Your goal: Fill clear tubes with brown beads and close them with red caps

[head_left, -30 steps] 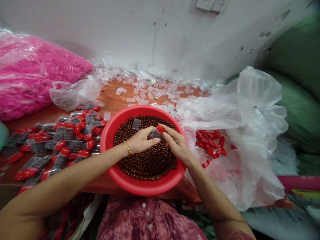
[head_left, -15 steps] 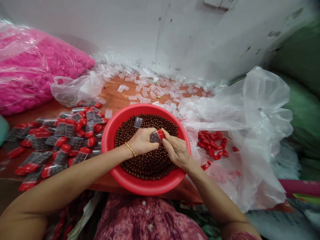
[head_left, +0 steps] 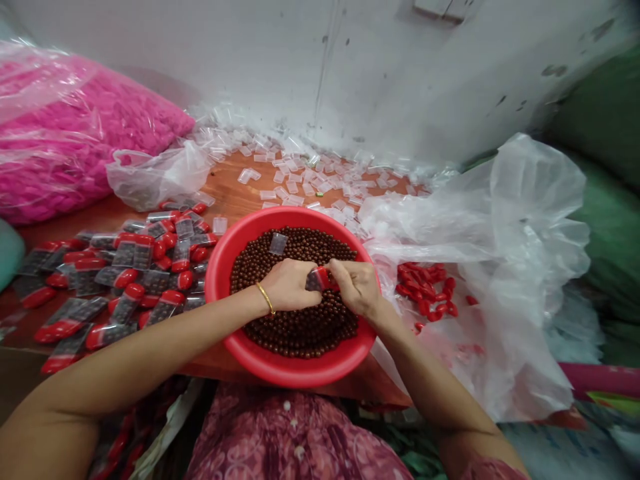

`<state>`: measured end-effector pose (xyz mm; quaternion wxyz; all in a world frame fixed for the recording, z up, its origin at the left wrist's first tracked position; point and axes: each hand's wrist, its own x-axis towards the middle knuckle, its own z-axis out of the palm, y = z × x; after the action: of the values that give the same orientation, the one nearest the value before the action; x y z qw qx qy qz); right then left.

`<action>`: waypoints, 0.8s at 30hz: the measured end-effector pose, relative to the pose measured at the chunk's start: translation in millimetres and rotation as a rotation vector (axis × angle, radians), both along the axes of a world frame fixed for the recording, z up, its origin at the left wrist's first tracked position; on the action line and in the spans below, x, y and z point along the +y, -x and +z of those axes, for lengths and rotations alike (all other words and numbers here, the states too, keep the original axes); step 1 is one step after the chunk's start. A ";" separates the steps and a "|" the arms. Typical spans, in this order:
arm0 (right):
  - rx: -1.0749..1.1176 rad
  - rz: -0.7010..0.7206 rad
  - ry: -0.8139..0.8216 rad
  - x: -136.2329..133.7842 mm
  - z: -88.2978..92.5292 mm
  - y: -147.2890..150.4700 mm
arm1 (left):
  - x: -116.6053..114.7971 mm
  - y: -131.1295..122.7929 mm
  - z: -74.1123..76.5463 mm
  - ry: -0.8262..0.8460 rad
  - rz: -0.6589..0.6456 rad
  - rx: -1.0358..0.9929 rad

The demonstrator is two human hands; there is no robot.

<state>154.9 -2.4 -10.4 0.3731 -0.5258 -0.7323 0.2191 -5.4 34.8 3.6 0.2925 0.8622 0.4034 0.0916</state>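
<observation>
A red basin (head_left: 240,347) full of small brown beads (head_left: 300,327) sits at the near table edge. Over it, my left hand (head_left: 287,285) and my right hand (head_left: 356,285) meet, both closed on a small clear case with a red cap (head_left: 318,278). The left hand grips the clear body; the right hand's fingers pinch the red cap end. Another clear empty case (head_left: 278,243) lies on the beads at the back of the basin.
Several filled cases with red caps (head_left: 120,277) lie in a pile left of the basin. Loose red caps (head_left: 427,290) rest on a clear plastic bag (head_left: 500,267) at the right. Empty clear cases (head_left: 300,177) litter the back of the table; a pink bag (head_left: 75,133) sits far left.
My hands have drawn closer together over the basin, and the right hand's fingers have curled tighter round the red cap. The case sits lower, nearer the beads.
</observation>
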 end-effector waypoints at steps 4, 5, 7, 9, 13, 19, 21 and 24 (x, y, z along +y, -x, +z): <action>0.495 -0.143 0.241 10.3 -1.4 15.1 | -2.7 -4.7 0.8 -0.064 -0.102 0.085; 0.581 -0.124 0.324 12.0 -0.7 20.4 | -3.7 -5.6 1.0 -0.082 -0.127 0.103; 0.669 -0.072 0.456 13.5 1.0 29.3 | -6.2 -6.2 1.7 -0.121 -0.158 0.140; 0.666 -0.015 0.531 13.4 1.0 34.1 | -8.7 -4.8 2.5 -0.165 -0.173 0.181; 0.539 0.082 0.437 13.3 -7.1 34.8 | -11.0 1.8 0.6 -0.216 -0.224 0.257; 0.706 0.129 0.431 17.5 2.5 36.7 | -7.0 -1.0 3.9 -0.318 -0.190 0.193; 0.772 0.065 0.289 15.6 10.6 28.4 | -6.8 3.4 13.5 -0.388 -0.107 0.115; 0.642 -0.198 0.010 5.3 11.7 -9.3 | -4.2 41.7 25.2 -0.458 0.153 0.034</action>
<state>164.2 2.9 1.3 0.6016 -0.5004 -0.5218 0.3396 -47.0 30.6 28.8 0.0747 0.8743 0.4411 0.1882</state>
